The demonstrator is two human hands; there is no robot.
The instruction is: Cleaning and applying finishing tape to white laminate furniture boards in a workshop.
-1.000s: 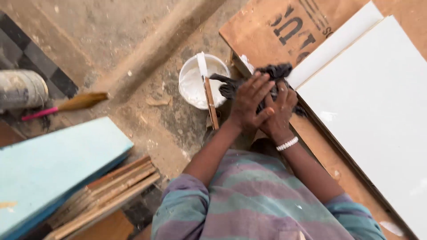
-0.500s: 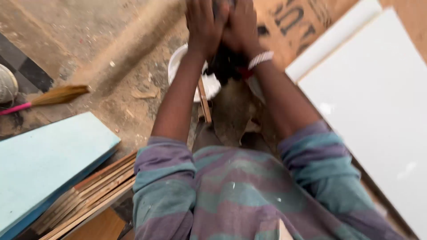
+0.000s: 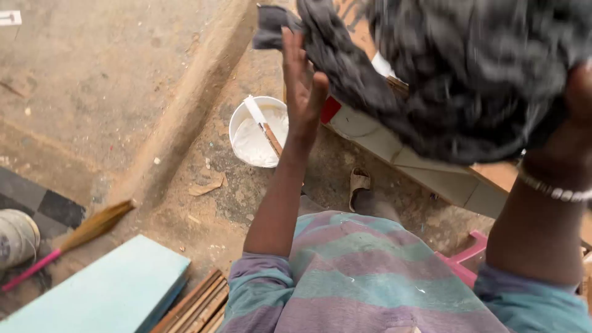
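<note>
The dark grey cloth (image 3: 475,74) fills the top right of my view, a big crumpled bundle held up close, with one strip of it trailing left across the top and ending in a loose flap above my left hand (image 3: 303,83).

My left arm rises straight from the striped sleeve of my shirt (image 3: 370,277), forearm upright, palm open and turned toward the cloth. Its fingers (image 3: 291,52) are stretched out long and lie close side by side, the thumb standing a little apart; the fingertips touch the hanging strip of cloth but do not close on it.

My right arm comes up at the right edge, a beaded bracelet (image 3: 552,188) on the wrist. My right hand (image 3: 579,105) is buried under the bundle and carries it; I cannot tell how its fingers are set, since the cloth hides them.

Down on the dusty floor (image 3: 111,92) lie one pale blue board (image 3: 105,290) at the lower left with a stack of wooden strips (image 3: 194,305) beside it, one white bucket (image 3: 237,126) of white paste with one wooden-handled scraper (image 3: 265,126) resting in it, just beyond my left wrist, and one broom (image 3: 74,237) with a pink handle. One sandalled foot (image 3: 359,185) shows below the bucket.
</note>
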